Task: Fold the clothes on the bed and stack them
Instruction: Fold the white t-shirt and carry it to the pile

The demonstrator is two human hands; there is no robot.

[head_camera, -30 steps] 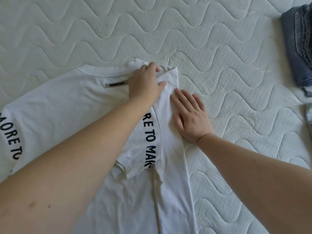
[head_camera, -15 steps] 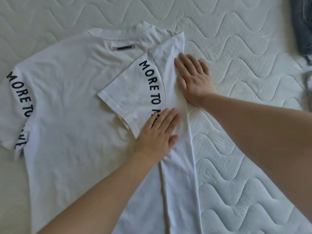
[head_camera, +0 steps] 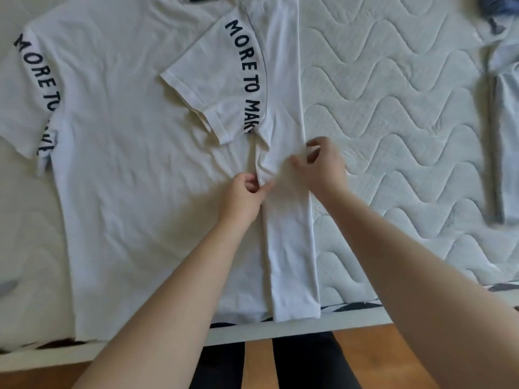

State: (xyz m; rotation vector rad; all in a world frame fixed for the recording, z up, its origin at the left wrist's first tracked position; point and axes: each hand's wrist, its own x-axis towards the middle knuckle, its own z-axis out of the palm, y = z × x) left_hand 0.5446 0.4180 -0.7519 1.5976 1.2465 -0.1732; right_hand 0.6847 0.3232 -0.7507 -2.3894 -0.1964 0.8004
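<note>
On bed (head_camera: pixel 393 113), quilted white mattress with wavy stitching; white T-shirt (head_camera: pixel 126 164) lies flat, hem at near edge, right side folded inward, sleeve lying across chest. Left hand (head_camera: pixel 241 200) pinches inner edge of folded strip, fingers curled. Right hand (head_camera: pixel 323 167) pinches fabric at outer fold. Blue garment (head_camera: pixel 497 9) at far right corner. Pale garment (head_camera: pixel 508 136) at right edge. Wooden floor (head_camera: pixel 365 357) below near edge.
</note>
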